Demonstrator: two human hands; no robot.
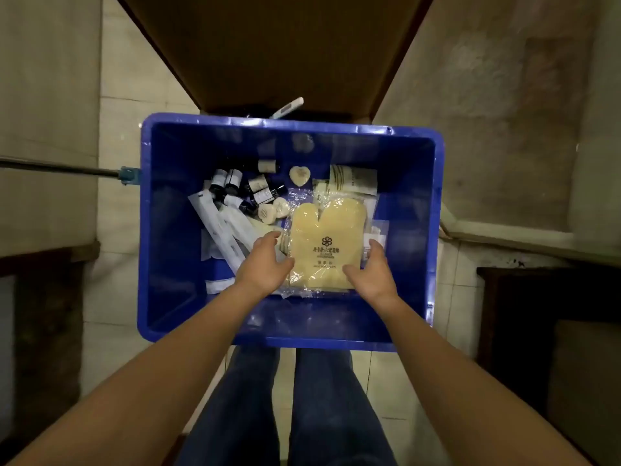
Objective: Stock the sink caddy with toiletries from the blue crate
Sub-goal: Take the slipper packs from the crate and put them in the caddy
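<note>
A blue crate (289,338) stands on the tiled floor in front of my legs. Inside lies a yellow mitt in a clear wrapper (327,243), with small dark bottles (235,185), round and heart-shaped soaps (300,175), long white toothbrush packets (218,230) and flat sachets (353,179) around it. My left hand (265,264) reaches into the crate at the mitt's left edge, fingers relaxed, thumb touching the wrapper. My right hand (371,267) is at the mitt's right edge, fingers loosely bent beside it. Neither hand plainly grips anything. No sink caddy is in view.
A brown cardboard box flap (285,45) rises behind the crate, with a white stick-like item (289,107) poking out at its base. A metal rod (60,168) comes in from the left to the crate's rim. Dark furniture stands at both sides.
</note>
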